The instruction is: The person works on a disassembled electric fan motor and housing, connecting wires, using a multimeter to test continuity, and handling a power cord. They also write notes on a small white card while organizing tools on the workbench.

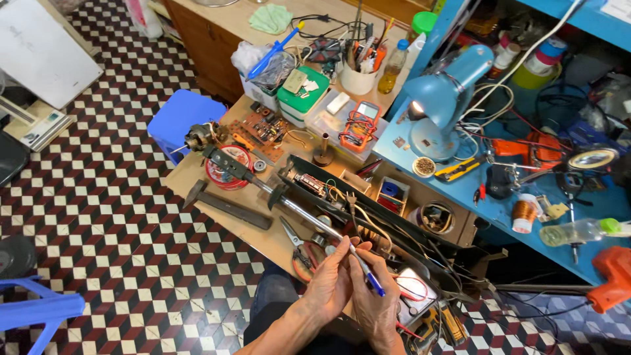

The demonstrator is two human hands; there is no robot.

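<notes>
My left hand (330,284) and my right hand (376,304) are pressed together just in front of my lap at the bench's near edge. Between them they grip a slim white tool with a blue end (367,273). The right hand wraps the blue end and the left fingers pinch the white shaft near its tip. The tip points at loose wires (358,220) coming out of a long, opened black casing (388,220). A small circuit board (309,184) lies in that casing. Red-handled pliers (300,253) lie just left of my left hand.
A long metal bar with clamps (289,204) crosses the wooden bench. Behind it are a circuit board (263,128), a small motor (197,136), an orange multimeter (358,125) and a lit blue desk lamp (447,92). A copper wire spool (524,213), a bottle (578,231) and an orange drill (611,276) sit at right, a blue stool (184,115) at left.
</notes>
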